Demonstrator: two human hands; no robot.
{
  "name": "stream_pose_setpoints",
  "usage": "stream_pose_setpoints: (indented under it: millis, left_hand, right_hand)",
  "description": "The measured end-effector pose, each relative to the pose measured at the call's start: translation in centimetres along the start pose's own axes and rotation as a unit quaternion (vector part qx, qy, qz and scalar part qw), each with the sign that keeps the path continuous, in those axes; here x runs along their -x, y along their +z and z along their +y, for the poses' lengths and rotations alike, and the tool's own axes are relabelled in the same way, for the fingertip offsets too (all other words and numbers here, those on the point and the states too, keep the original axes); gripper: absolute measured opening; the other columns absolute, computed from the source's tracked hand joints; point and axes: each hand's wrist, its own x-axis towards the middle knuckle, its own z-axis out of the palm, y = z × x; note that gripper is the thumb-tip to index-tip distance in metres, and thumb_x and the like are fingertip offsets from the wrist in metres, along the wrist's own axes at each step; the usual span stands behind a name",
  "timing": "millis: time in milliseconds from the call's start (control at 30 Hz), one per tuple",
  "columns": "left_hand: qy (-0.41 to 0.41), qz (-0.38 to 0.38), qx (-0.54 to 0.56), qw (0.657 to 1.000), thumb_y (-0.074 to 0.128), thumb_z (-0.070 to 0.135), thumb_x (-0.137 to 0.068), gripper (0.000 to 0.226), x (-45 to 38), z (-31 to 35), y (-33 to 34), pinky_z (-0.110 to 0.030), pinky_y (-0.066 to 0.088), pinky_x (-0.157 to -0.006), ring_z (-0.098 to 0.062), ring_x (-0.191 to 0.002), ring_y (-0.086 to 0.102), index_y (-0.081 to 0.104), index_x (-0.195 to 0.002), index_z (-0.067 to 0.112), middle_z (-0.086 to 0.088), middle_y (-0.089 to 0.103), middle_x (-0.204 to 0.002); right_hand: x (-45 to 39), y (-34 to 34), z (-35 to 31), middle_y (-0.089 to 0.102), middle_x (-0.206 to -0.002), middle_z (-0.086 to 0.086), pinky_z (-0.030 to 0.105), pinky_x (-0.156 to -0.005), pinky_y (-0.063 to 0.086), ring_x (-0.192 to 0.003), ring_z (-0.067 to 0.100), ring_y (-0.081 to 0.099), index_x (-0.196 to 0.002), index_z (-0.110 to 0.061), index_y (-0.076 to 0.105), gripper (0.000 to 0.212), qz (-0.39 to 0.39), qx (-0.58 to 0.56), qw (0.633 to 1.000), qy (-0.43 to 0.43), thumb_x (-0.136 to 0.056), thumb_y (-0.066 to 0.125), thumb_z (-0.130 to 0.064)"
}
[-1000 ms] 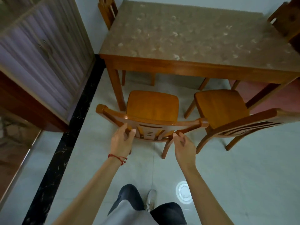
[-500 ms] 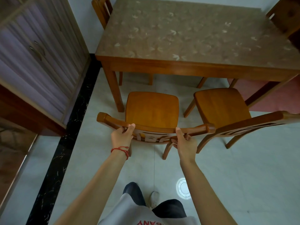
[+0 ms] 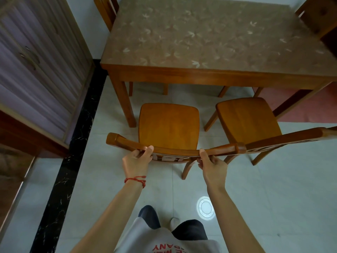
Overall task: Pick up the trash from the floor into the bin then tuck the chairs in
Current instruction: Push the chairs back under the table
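Note:
A wooden chair (image 3: pixel 168 125) stands in front of me, its seat facing the table (image 3: pixel 209 42) and just short of the table's front edge. My left hand (image 3: pixel 135 159) grips the top rail of its backrest left of centre. My right hand (image 3: pixel 212 164) grips the same rail right of centre. A second wooden chair (image 3: pixel 248 117) stands to the right, its seat partly under the table, its backrest touching the first chair's rail end. No trash or bin is in view.
A wooden cabinet (image 3: pixel 36 70) with glass doors fills the left side, beyond a black floor strip (image 3: pixel 73 152). Two more chairs (image 3: pixel 105 13) stand at the table's far corners. A round light reflection (image 3: pixel 205 208) shows on the pale tiles by my feet.
Both hands have closed on the chair's top rail. The chair and my view have shifted slightly toward the table.

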Motion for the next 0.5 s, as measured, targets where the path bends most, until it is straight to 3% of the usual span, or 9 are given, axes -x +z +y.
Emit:
stream_pose_setpoints:
  millis: [133,267,400,500]
  left_hand:
    - [-0.011,-0.008,0.022,1.000,0.069,0.020,-0.079,0.017,-1.2,0.9,0.7,-0.022,0.051,-0.065,-0.021,-0.074,0.068,0.065,-0.069,0.007,-0.009,0.068,-0.074]
    - [-0.007,-0.014,0.013,1.000,0.070,0.023,-0.078,0.019,-2.6,1.3,1.4,-0.025,0.053,-0.066,-0.019,-0.072,0.068,0.064,-0.064,0.011,-0.005,0.067,-0.068]
    - [0.002,-0.019,0.008,1.000,0.070,0.026,-0.078,0.020,-4.0,1.7,2.2,-0.025,0.052,-0.065,-0.015,-0.071,0.068,0.063,-0.062,0.014,0.000,0.067,-0.066]
    - [0.008,-0.017,0.009,1.000,0.070,0.027,-0.077,0.021,-5.2,2.2,3.1,-0.026,0.053,-0.065,-0.017,-0.072,0.068,0.063,-0.061,0.016,0.000,0.067,-0.066]
  right_hand:
    - [-0.9,0.6,-0.8,0.066,-0.079,0.031,0.045,-0.080,0.053,-0.073,0.036,0.065,-0.081,0.011,0.063,0.039,0.003,-0.006,1.000,-0.001,-0.088,0.058,-0.028]
    - [-2.5,1.2,-1.3,0.065,-0.068,0.008,0.038,-0.078,0.053,-0.067,0.021,0.063,-0.064,-0.016,0.059,0.026,0.003,-0.013,1.000,0.007,-0.088,0.058,-0.026]
    - [-4.1,2.0,-1.8,0.065,-0.072,-0.001,0.033,-0.080,0.052,-0.072,0.018,0.064,-0.072,-0.018,0.061,0.019,0.011,-0.014,1.000,0.008,-0.089,0.057,-0.027]
    - [-5.4,2.6,-2.5,0.065,-0.068,0.002,0.034,-0.078,0.053,-0.068,0.018,0.064,-0.065,-0.020,0.060,0.024,0.016,-0.006,1.000,0.003,-0.089,0.057,-0.026]
